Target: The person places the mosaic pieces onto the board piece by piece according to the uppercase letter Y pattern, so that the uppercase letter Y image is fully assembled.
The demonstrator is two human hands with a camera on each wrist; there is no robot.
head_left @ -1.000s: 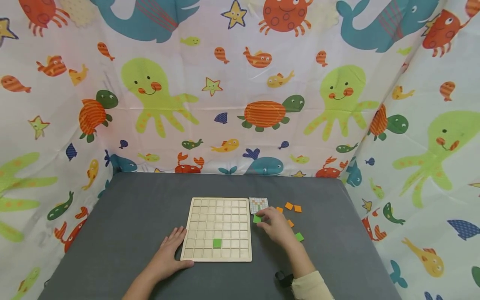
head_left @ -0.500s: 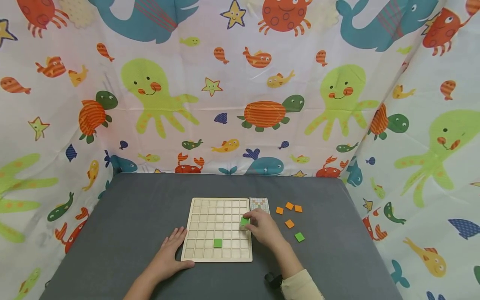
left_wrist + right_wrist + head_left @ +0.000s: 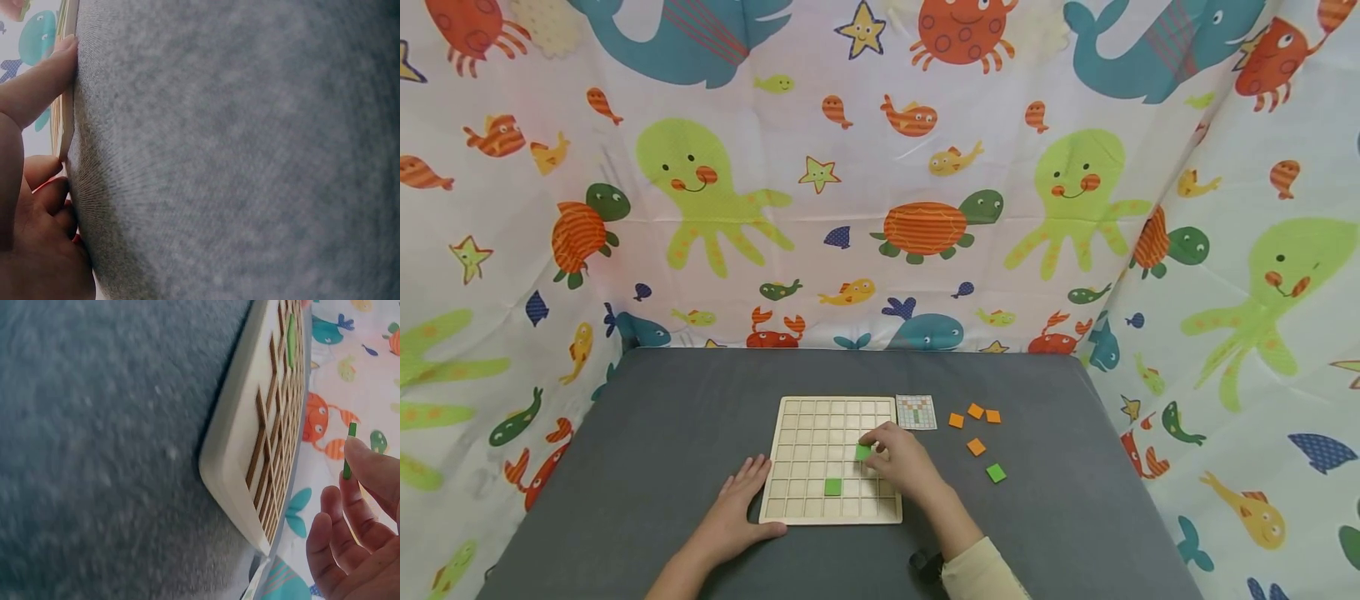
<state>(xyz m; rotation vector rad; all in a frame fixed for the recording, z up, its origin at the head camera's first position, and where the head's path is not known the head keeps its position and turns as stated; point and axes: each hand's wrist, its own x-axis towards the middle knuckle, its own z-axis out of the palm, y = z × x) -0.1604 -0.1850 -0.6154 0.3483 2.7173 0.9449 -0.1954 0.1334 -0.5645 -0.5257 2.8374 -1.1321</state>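
Observation:
A pale wooden grid board [image 3: 806, 454] lies flat on the grey table, with a green square tile [image 3: 832, 487] in one of its lower cells. My right hand [image 3: 904, 461] pinches a second green tile [image 3: 862, 452] between thumb and fingertip over the board's right half. In the right wrist view this green tile [image 3: 350, 450] shows edge-on, raised above the board [image 3: 226, 450]. My left hand [image 3: 732, 512] rests at the board's lower left corner, fingers spread along the left edge and thumb at the front edge. The left wrist view shows that thumb [image 3: 47, 81] against the board's side.
A small printed grid card [image 3: 916, 412] lies by the board's upper right corner. Several orange tiles [image 3: 976, 447] and one green tile [image 3: 996, 473] are scattered to the right. A patterned sea-animal curtain [image 3: 850, 250] hangs behind the grey table [image 3: 1037, 517].
My right hand has carried the green tile leftward from beside the card to over the board. The left hand stays at the board's corner, and the head view has shifted slightly.

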